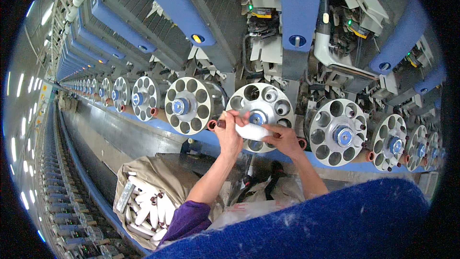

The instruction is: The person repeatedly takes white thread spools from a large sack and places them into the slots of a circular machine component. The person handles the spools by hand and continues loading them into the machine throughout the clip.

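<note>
A white yarn bobbin with a dark brown tube end lies level between my hands. My left hand is closed round its tube end. At the other end, the fingers of my right hand pinch the bobbin's tip or its yarn; which of the two I cannot tell. Right behind it stands a round magazine disc with a ring of holes and a blue hub, partly hidden by my hands and the bobbin. One of its upper holes has a tube end in it.
More magazine discs line the machine on both sides, several at right with tube ends in their holes. At lower left, a beige cloth sack holds many white bobbins. Blue machine panels rise above. A dark rail runs along the left.
</note>
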Available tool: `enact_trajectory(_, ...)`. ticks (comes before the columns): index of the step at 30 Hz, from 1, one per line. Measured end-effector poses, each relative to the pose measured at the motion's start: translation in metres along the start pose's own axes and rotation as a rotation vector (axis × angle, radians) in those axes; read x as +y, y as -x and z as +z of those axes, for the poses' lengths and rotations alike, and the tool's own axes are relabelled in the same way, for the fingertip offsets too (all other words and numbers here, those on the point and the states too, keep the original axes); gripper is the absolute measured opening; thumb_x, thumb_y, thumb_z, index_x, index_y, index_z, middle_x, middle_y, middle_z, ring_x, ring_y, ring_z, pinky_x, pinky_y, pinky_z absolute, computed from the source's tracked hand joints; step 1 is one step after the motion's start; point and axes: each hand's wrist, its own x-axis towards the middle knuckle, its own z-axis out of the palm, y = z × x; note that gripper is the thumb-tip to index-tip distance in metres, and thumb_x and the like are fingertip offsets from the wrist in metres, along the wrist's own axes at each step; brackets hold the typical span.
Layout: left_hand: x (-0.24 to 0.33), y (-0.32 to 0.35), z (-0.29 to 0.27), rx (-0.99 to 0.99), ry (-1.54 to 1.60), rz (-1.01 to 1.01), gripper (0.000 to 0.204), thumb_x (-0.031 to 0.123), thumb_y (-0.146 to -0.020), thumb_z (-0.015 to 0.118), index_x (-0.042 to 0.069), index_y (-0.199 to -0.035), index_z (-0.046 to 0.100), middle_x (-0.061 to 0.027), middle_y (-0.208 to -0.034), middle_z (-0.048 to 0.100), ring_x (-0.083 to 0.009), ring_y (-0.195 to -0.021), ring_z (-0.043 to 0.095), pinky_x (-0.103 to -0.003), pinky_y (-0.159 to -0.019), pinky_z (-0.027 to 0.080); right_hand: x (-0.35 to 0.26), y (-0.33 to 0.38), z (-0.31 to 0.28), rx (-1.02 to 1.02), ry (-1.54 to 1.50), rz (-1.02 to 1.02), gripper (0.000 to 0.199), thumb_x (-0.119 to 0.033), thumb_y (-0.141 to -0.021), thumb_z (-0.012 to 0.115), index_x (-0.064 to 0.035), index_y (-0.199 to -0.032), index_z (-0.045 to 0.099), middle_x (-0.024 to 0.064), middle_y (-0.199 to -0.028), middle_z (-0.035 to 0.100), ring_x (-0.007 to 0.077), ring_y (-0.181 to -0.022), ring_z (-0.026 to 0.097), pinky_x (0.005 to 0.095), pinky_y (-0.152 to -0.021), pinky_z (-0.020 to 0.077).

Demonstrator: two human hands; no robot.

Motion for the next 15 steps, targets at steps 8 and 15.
enact_trajectory(8, -0.052, 0.03, -0.01, -0.095, -0.45, 0.311, 0.014, 0.009, -0.088, 0.053, -0.003, -0.08, 0.053, -0.0125, -0.076, 0.059, -0.0154, -0.062, 0.054, -0.032, -0.07, 0.049, 0.024, 0.017, 0.043, 0.459, -0.551, 0.136, 0.011, -0.012, -0.085, 0.058, -0.0041, -0.078, 0.053, 0.0003, -0.067, 0.05, 0.0115, -0.059, 0.046, 0.0243, -0.055, 0.0374)
enact_trajectory(15, -0.053, 0.018, 0.012, -0.444, -0.602, 0.115, 0.027, 0.011, -0.078, 0.067, -0.001, -0.101, 0.059, -0.0114, -0.092, 0.063, -0.0147, -0.08, 0.06, -0.027, -0.073, 0.049, -0.055, -0.012, -0.03, 0.221, -0.639, 0.087, 0.005, -0.006, -0.082, 0.057, -0.0032, -0.079, 0.054, -0.0012, -0.068, 0.045, 0.0073, -0.06, 0.041, 0.0216, -0.055, 0.0321)
